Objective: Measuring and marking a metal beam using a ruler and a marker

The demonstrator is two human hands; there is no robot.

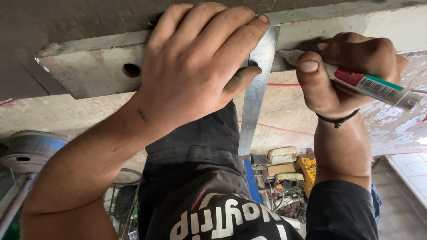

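Note:
My left hand (195, 66) presses flat on a pale metal bar (93, 71) and pins a steel square ruler (254, 102) across it. The ruler's blade hangs down over the bar's near edge. My right hand (347, 71) grips a white marker pen (364, 84) with a red and green label. The pen's tip touches the bar just right of the ruler's edge. A round hole (131, 70) is drilled through the bar near its left end.
A grey concrete surface (53, 26) lies beyond the bar. Below are a cluttered pile of boxes and cables (284, 173), a blue round object (29, 149) at the left, and pale tiles (411, 171) at the right.

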